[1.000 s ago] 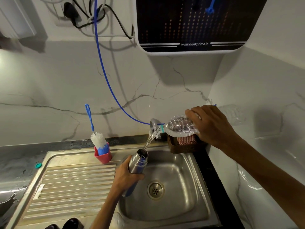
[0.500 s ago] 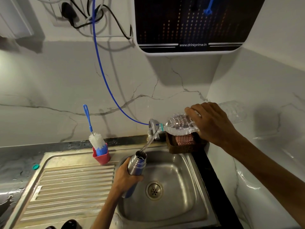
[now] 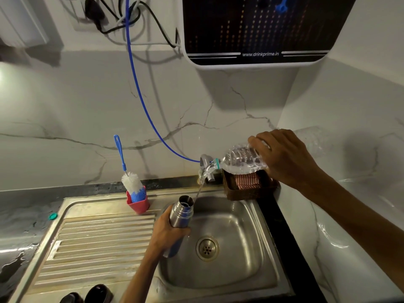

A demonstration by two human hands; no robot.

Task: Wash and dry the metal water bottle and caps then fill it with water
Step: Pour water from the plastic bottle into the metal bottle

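Over the steel sink (image 3: pixel 251 217) your left grip (image 3: pixel 167 234) wraps the metal bottle (image 3: pixel 181 212) tilted, mouth up, catching spills, while just above, your right grip (image 3: pixel 284 158) clasps the tipped plastic bottle (image 3: pixel 241 160), pouring.

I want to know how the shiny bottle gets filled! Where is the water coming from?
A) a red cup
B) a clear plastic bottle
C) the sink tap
B: the right hand tips a clear plastic bottle, pouring toward the metal water bottle held by the left hand.
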